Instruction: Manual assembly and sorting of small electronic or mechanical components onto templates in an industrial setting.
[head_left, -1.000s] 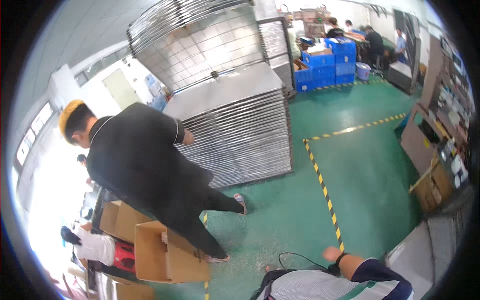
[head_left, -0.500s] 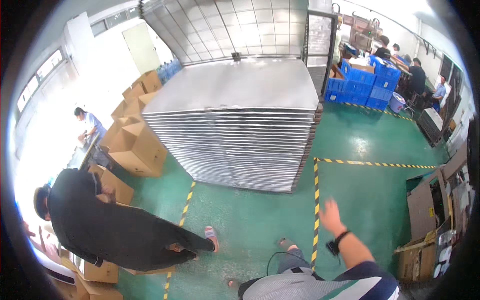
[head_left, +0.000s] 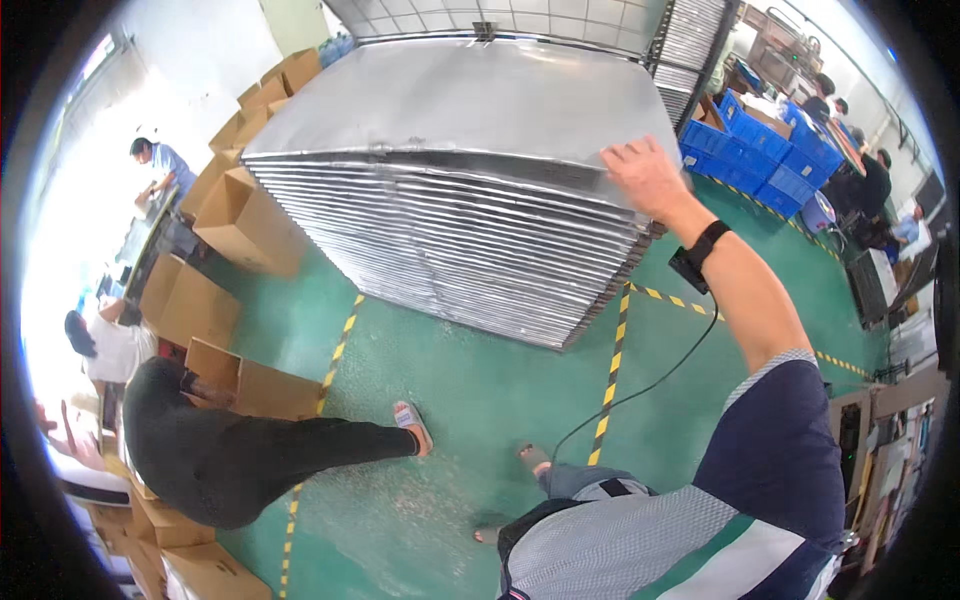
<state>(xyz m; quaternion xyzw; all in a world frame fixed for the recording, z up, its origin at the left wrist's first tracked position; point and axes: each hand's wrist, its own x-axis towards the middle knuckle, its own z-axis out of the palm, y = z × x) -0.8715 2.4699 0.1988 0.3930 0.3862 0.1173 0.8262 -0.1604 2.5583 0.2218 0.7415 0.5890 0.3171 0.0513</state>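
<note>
A tall stack of thin metal drying-rack shelves (head_left: 460, 250) stands in front of me, topped by a flat grey shelf (head_left: 480, 95). My right hand (head_left: 645, 180) is at the near right corner of this top shelf, its fingers curled over the edge. Below that edge, a dark gap separates the top shelf from the layers under it. A black band with a small device (head_left: 695, 262) and a cable is on my right wrist. My left hand is out of sight.
Raised grid shelves (head_left: 560, 22) stand behind the stack. At left, a person in dark clothes (head_left: 220, 450) bends over open cardboard boxes (head_left: 275, 390); more people sit farther back. Blue crates (head_left: 745, 150) are piled at the far right. Striped tape (head_left: 612, 380) marks the green floor.
My right hand has moved up and forward from above the floor to the top shelf's corner. The stack appears nearer, and the person in dark clothes has bent lower over the boxes.
</note>
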